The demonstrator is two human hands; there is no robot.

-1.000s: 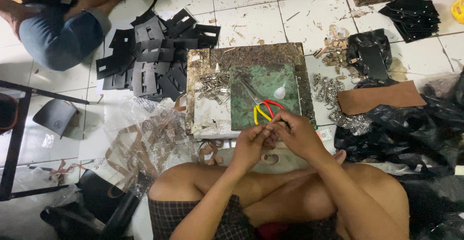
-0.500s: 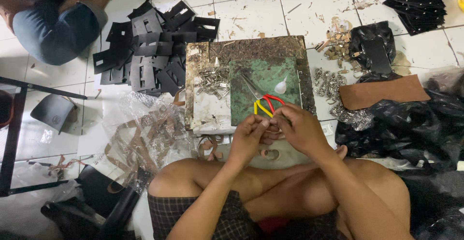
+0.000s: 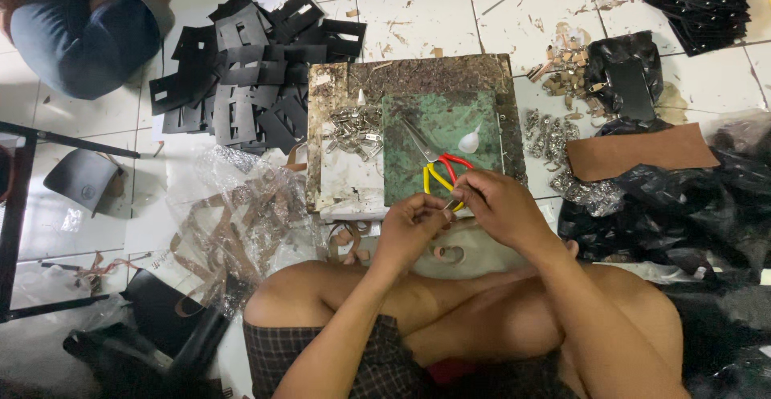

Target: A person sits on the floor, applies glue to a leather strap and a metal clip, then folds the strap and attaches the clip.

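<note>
I sit cross-legged on a tiled floor in front of a worn work board (image 3: pixel 482 73) with a green cutting mat (image 3: pixel 418 170) on it. My left hand (image 3: pixel 409 230) and my right hand (image 3: pixel 498 206) meet at the board's near edge, pinching a small metal piece (image 3: pixel 448 204) between the fingertips. Scissors with red and yellow handles (image 3: pixel 442 170) lie on the mat just beyond my right hand. A small white drop-shaped bottle (image 3: pixel 470 138) rests on the mat. A heap of small metal clasps (image 3: pixel 357 126) lies on the board's left side.
Black cut leather pieces (image 3: pixel 241 85) are piled at the upper left. Brown straps in clear plastic (image 3: pixel 241 222) lie left of my knee. A brown leather sheet (image 3: pixel 642 154), metal hardware (image 3: pixel 554 138) and black bags (image 3: pixel 666 214) are at the right. Another person's leg (image 3: pixel 80 37) is at the top left.
My hands have stayed together at the board's near edge, with only small finger movements. The view has shifted slightly.
</note>
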